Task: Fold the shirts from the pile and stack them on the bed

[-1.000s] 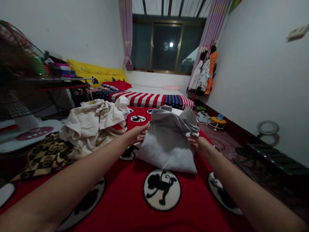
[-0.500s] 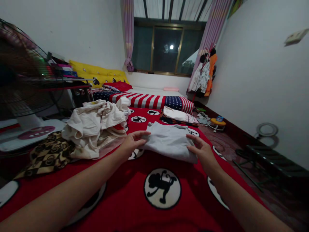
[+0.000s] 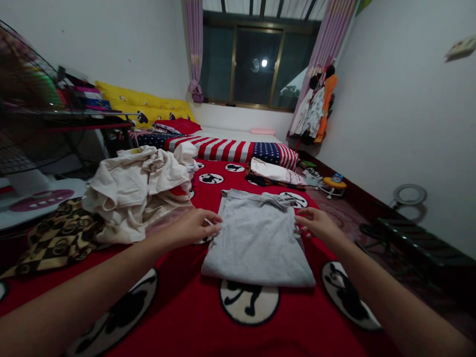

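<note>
Now | soft grey garment (image 3: 256, 238) flat, rectangular | red fleecy blanket (image 3: 186, 307)

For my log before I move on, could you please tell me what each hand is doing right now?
Left hand: open, fingertips on the grey garment's left edge.
Right hand: open, fingers spread at its right edge.

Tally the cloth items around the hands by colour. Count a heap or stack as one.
1 grey garment, lying flat, with the left hand and the right hand at its side edges
1 cream heap, loose
1 brown-checked cloth
1 folded stack, pale on top, dark beneath
Total: 4
</note>
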A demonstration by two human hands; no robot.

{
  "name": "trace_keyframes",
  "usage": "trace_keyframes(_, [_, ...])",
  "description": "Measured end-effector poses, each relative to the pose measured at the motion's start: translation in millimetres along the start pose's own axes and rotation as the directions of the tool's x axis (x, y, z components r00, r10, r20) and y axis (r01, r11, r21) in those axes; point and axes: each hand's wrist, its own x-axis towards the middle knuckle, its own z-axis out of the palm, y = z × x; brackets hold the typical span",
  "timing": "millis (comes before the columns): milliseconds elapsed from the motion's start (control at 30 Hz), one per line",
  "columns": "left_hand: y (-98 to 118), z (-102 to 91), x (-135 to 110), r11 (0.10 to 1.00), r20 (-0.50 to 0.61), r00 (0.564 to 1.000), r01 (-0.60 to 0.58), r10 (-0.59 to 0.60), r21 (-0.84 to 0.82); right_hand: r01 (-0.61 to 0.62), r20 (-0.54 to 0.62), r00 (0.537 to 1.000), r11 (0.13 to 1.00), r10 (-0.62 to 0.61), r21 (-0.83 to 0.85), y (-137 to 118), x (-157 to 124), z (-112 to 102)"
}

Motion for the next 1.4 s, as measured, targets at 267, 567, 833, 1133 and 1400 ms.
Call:
trace_keyframes(267, [39, 52.8, 94, 0.853, -0.065, 0.851, -0.517, 0.521, 0.074, 0.214, -0.096, 0.968, 0.96, -0.233, -0.178, 14, 32, 41])
trace_keyframes(567, [50, 98.6, 171, 0.734, 0.067, 0.76, -0.643, 0.646, 0.218, 0.349, -0.191, 0.911, 0.929, -0.367, -0.122, 32, 23, 56])
trace_keyframes(833, [52, 82.7, 207, 0.85, 0.106, 0.857, -0.515, 0.505, 0.114, 0.32, -0.219, 0.917, 0.943, -0.333, -0.092, 30, 23, 55])
trace_keyframes(1133, [68, 79.7, 226, 0.941, 0.056, 0.977, -0.18, 0.204, -0.285, 0.358, -0.314, 0.887, 0.934, -0.34, 0.0, 26, 21, 54])
trace_keyframes(1400, [88, 69.6, 202, 0.927, 0.311, 0.883, -0.374, 0.35, 0.02, 0.408, -0.294, 0.869, 0.913, -0.397, -0.028, 30, 17, 55])
